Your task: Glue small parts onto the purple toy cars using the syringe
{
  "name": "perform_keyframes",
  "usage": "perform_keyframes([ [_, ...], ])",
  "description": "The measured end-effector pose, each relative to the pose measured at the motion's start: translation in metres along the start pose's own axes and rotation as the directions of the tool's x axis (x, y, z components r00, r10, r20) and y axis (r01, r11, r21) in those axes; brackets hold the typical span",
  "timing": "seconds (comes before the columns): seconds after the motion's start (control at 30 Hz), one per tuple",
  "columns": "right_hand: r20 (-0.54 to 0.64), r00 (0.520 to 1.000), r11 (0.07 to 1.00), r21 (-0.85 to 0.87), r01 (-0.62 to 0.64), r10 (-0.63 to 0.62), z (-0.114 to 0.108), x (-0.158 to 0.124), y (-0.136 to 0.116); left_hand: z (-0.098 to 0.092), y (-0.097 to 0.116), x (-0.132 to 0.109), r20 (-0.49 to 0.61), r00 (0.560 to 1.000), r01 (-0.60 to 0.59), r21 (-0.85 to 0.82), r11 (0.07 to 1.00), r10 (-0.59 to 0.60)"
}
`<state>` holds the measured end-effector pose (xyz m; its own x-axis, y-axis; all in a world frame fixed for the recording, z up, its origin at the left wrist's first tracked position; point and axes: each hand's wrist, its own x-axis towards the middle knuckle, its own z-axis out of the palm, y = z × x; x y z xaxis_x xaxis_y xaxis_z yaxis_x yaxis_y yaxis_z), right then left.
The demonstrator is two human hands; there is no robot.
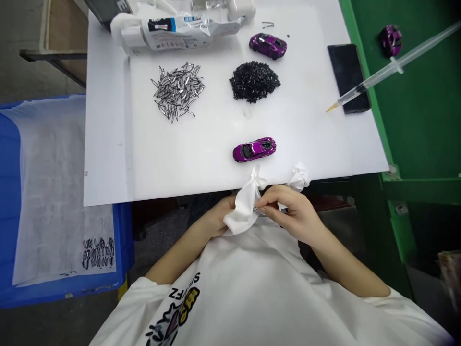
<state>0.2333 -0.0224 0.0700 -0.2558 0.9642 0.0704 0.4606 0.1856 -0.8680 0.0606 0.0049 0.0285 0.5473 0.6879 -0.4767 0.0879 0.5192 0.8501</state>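
Observation:
My left hand (220, 216) is closed on a white cloth (242, 209), close to my body below the table's front edge. My right hand (284, 206) pinches a thin dark piece (256, 208) against the cloth. Just beyond the hands, a purple toy car (254, 149) lies near the front of the white table. A crumpled white wad (299, 177) is at the table edge, right of the cloth. Farther back are a pile of thin, dark-outlined clear pieces (178, 90) and a pile of small black pieces (254, 81).
A second purple car (268, 45) stands behind the black pile. White packages (180, 34) line the back left. On the right lie a dark flat block (348, 77), a syringe (392, 67) and another purple car (390, 41). A blue bin (10, 192) with a white sheet (65, 192) is at left.

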Motion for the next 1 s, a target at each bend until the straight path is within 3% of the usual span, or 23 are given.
perform_keyframes([
  [0.17, -0.03, 0.992, 0.945, -0.308, 0.11, -0.126, -0.005, -0.001, -0.01, 0.003, 0.01, -0.005, 0.003, 1.0, 0.019, -0.11, 0.994, -0.019],
  [0.3, -0.017, 0.984, 0.891, -0.427, 0.155, -0.179, -0.006, 0.0, -0.017, 0.006, 0.016, -0.007, -0.022, 0.999, -0.044, -0.127, 0.991, 0.041],
  [0.43, 0.014, 0.992, 0.905, -0.408, 0.119, -0.124, -0.008, 0.001, -0.019, 0.006, 0.018, -0.006, 0.0, 0.999, -0.04, -0.12, 0.992, 0.041],
  [0.53, 0.021, 0.988, 0.906, -0.397, 0.148, -0.152, -0.008, 0.001, -0.017, 0.004, 0.018, -0.006, 0.026, 0.999, -0.032, -0.122, 0.992, 0.035],
  [0.73, 0.028, 0.986, 0.859, -0.487, 0.157, -0.164, -0.008, -0.002, -0.017, 0.009, 0.018, -0.006, -0.051, 0.997, -0.064, 0.025, 0.998, 0.066],
  [0.9, 0.001, 0.995, 0.882, -0.463, 0.087, -0.098, -0.036, -0.005, -0.026, 0.013, 0.016, -0.004, -0.071, 0.994, -0.075, 0.048, 0.996, 0.079],
  [1.0, -0.154, 0.987, 0.947, -0.32, -0.002, -0.05, -0.059, 0.005, -0.03, 0.004, 0.029, -0.014, -0.032, 0.996, -0.075, 0.296, 0.952, 0.088],
])
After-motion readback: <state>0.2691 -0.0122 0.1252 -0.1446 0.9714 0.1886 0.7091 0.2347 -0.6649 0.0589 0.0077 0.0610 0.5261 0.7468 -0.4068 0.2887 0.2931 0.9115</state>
